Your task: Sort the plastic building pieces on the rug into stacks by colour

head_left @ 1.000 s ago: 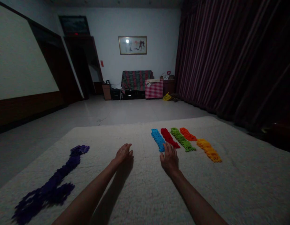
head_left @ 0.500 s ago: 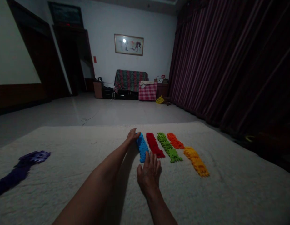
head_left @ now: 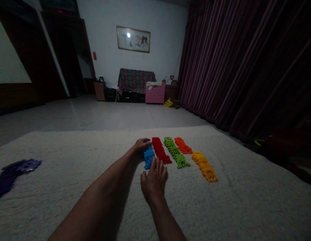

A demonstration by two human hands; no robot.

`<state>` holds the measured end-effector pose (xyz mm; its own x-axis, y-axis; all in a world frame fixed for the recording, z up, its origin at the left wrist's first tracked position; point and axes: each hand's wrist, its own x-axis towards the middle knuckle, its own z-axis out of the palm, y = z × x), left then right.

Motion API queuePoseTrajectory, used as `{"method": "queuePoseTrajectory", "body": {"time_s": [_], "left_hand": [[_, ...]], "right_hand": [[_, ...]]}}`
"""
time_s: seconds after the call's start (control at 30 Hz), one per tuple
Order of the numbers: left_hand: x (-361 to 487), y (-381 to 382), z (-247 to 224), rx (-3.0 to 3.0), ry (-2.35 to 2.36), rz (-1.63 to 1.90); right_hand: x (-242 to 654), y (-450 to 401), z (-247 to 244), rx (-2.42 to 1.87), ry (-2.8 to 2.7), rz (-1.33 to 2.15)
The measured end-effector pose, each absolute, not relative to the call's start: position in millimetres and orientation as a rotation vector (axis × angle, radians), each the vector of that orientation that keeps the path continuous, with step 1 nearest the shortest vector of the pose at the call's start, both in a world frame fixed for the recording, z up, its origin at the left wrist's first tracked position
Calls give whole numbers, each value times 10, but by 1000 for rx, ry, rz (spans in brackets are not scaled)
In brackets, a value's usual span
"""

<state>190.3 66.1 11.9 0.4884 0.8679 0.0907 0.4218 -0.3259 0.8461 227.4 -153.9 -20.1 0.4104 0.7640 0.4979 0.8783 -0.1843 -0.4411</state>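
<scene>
across the blanket (head_left: 70, 154), seemingly partway, with four strips (head_left: 174, 150) laid out, purple piece (head_left: 13, 171) apart, blue strip (head_left: 148, 156) between curled left hand (head_left: 141, 144) (hold unclear) and half-open, empty right hand (head_left: 154, 178).

The left hand (head_left: 141, 144) covers the far end of a blue strip (head_left: 148, 156); the right hand (head_left: 153, 180), fingers extended, is at its near end. Red (head_left: 160, 151), green (head_left: 175, 152), orange (head_left: 183, 146) and yellow strips (head_left: 204, 166) lie to the right on a pale blanket (head_left: 70, 147).
</scene>
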Motion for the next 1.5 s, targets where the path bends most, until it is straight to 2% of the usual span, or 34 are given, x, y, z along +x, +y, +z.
{"method": "queuePoseTrajectory", "body": {"time_s": [0.2,0.57,0.8,1.13,1.5], "left_hand": [[1809,532,98,1912,962,719],[1632,259,5,1802,843,743],[1446,51,84,1798,726,617],[1351,-156,80,1608,704,702],[741,-697,177,1232,851,907]], "right_hand": [[2257,-1559,-113,-2095,-1432,-192],[2270,-1540,-191,-1930,-1474,-253],[2240,-1514,-175,-1756,-1510,-43],[2243,-1484,-172,-1699,-1516,-29],[1899,-1538,-187,-1469,-1713,142]]}}
